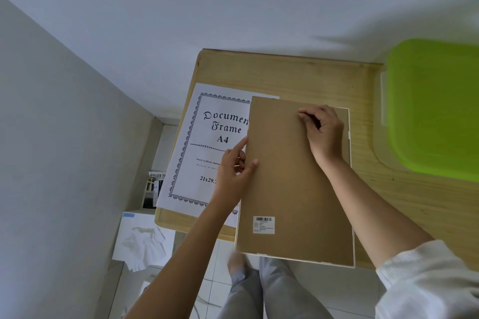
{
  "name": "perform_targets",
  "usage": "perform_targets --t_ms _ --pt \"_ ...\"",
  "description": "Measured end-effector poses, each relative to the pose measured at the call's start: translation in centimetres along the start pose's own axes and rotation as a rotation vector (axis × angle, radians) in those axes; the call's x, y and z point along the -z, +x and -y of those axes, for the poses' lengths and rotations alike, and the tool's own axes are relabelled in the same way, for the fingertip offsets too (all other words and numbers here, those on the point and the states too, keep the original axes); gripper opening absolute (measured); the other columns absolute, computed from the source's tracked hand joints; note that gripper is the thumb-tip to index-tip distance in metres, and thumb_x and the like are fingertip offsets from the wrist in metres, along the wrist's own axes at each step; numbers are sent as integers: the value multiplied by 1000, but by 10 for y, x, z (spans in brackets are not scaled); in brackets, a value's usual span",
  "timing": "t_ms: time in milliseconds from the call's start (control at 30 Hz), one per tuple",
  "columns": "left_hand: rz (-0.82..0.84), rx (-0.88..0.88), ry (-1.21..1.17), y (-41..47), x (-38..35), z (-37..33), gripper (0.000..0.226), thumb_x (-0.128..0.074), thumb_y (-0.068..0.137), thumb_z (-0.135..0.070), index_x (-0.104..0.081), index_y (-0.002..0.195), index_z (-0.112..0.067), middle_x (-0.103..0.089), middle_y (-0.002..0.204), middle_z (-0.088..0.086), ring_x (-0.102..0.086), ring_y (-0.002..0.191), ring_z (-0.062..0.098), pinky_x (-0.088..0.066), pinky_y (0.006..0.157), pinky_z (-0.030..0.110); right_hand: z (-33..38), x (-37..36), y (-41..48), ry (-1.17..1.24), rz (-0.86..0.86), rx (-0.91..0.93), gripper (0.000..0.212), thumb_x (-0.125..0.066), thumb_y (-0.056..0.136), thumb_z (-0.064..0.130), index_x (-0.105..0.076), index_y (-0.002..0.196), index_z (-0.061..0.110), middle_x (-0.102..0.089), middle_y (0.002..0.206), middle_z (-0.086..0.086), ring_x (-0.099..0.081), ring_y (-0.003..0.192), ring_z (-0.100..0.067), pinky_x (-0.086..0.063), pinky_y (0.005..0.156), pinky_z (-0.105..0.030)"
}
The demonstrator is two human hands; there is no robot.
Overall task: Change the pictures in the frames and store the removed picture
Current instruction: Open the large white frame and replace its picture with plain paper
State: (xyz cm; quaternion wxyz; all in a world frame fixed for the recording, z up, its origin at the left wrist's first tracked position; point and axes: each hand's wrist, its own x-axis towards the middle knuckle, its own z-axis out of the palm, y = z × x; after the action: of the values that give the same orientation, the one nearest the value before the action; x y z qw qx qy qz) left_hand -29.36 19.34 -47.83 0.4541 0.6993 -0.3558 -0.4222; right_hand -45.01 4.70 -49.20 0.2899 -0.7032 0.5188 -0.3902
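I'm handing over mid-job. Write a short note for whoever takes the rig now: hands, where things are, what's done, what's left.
Left hand pinches the left edge of the brown backing board. Right hand rests bent fingers near its top; grip unclear.
The board lies askew on the white frame, on the table. The printed sheet lies out at left, partly under the board.
Done: sheet out. Left: seat the board, store the sheet. New picture not visible.
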Motion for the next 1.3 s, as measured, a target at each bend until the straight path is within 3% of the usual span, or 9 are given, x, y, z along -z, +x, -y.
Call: perform_targets --t_ms 233,367,533,700,800,833,967,1167,1300 --pt "-13 22 83 -6 -1 -3 52 -59 89 -15 -41 136 -29 -42 92 -7 -49 80 2 -42 79 8 0 -1 0 5 1 2 12 -63 83 6 -71 91 6 -65 87 -6 -55 86 -13 -41 77 -10" --pt "25 58 6 -6 -3 -5 54 -59 89 -15 -39 136 -31 -51 109 -2 -57 94 7 -51 87 28 1 -1 1 16 0 1 12 -63 83 5 -72 90 7 -64 86 -3 -55 84 -13 -41 76 -9" --pt "65 126 -140 -5 -5 -6 55 -56 91 -8 -37 127 -45 -60 106 -1 -65 94 23 -56 79 40 4 1 0 27 8 -2 12 -63 82 5 -72 91 7 -65 87 -4 -58 84 -16 -41 76 -7" --pt "29 136 -210 -8 -3 -3 52 -53 91 0 -43 126 -37 -62 103 4 -64 88 13 -56 75 28 -6 23 -21 -79 -25 16 22 -57 89 11 -66 108 4 -66 100 -9 -59 94 -21 -47 84 -22" --pt "33 163 -255 -7 -2 -2 52 -53 92 -1 -44 134 -30 -62 109 11 -63 95 19 -55 82 38 -21 45 -48 -128 -152 -167 27 -53 92 11 -61 116 1 -59 105 -16 -58 95 -30 -49 85 -32" --pt "37 168 -265 -6 -1 -2 52 -53 92 -2 -43 136 -28 -62 109 12 -63 98 22 -54 85 42 -23 50 -57 -126 -167 -215 28 -53 92 9 -60 118 1 -57 107 -17 -58 95 -30 -49 88 -31" --pt "57 173 -293 -4 1 -2 53 -54 91 -3 -42 139 -24 -63 110 13 -63 102 28 -53 87 47 -19 56 -73 -95 -145 -282 30 -51 93 3 -58 121 -1 -54 108 -20 -53 92 -15 -35 84 1" --pt "46 194 -372 -1 7 -3 51 -56 89 -1 -50 128 -34 -69 96 1 -66 90 20 -54 81 42 -11 58 -75 -63 -113 -321 31 -49 94 6 -56 124 0 -50 107 -8 -51 95 -12 -31 85 4" --pt "69 193 -416 1 18 -7 52 -56 89 -1 -47 134 -27 -70 98 1 -67 89 17 -56 78 38 -4 60 -80 -74 -123 -303 29 -50 93 6 -58 120 -1 -47 102 -4 -54 89 -17 -41 83 -8"
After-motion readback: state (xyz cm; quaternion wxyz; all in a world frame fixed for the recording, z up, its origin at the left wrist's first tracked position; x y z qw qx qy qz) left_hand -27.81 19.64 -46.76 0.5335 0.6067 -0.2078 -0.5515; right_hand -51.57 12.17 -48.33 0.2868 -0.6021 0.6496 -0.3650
